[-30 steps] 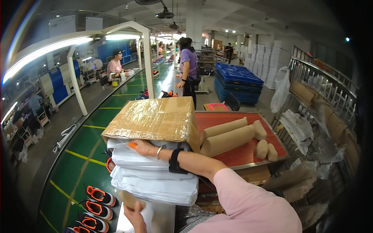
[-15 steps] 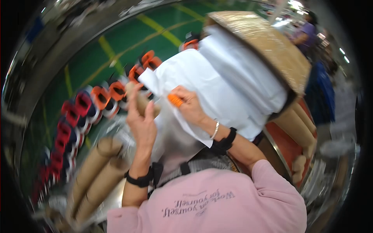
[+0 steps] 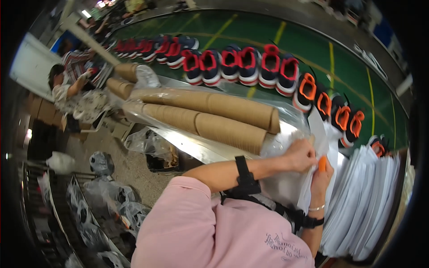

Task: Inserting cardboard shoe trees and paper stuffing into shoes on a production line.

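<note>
Both hands' grip (image 3: 310, 163) on white sheet (image 3: 319, 134)

A stack of flat white mailer bags (image 3: 357, 201) stands right of brown cardboard tubes (image 3: 214, 116).

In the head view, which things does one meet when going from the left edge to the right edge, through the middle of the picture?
Co-worker in patterned top → long cardboard tubes → left hand → right hand, both on a white sheet → stack of white sheets.
</note>
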Demonstrator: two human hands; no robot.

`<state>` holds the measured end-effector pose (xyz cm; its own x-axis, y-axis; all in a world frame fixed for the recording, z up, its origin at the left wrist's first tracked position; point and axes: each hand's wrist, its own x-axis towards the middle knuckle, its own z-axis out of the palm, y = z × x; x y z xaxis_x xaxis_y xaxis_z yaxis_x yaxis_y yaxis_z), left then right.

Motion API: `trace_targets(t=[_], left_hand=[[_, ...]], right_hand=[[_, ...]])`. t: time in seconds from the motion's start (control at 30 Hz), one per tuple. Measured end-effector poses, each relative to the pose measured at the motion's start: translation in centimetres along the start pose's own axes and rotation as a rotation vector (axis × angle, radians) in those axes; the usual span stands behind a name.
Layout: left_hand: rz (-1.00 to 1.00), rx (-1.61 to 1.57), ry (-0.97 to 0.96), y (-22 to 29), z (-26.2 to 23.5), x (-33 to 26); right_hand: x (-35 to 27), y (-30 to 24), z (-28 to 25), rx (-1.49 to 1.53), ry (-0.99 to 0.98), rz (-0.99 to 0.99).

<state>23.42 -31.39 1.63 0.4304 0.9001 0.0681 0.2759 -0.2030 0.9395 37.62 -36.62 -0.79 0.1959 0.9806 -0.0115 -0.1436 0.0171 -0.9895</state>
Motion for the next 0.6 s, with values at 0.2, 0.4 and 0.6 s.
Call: trace_targets(t=[0.2, 0.4, 0.6], left_hand=[[-0.062, 0.024, 0.022, -0.2, -0.9, -1.4], [-0.063, 0.073, -0.083, 0.1, -1.0, -2.6], [0.034, 0.202, 0.073, -2.9, -2.1, -2.9]], right_hand=[[-0.4, 3.7, -0.6, 0.243, -0.056, 0.157], [-1.2, 2.8, 1.7, 0.209, 0.115, 0.068], [0.1, 5.1, -0.1, 0.342, 0.139, 0.108]])
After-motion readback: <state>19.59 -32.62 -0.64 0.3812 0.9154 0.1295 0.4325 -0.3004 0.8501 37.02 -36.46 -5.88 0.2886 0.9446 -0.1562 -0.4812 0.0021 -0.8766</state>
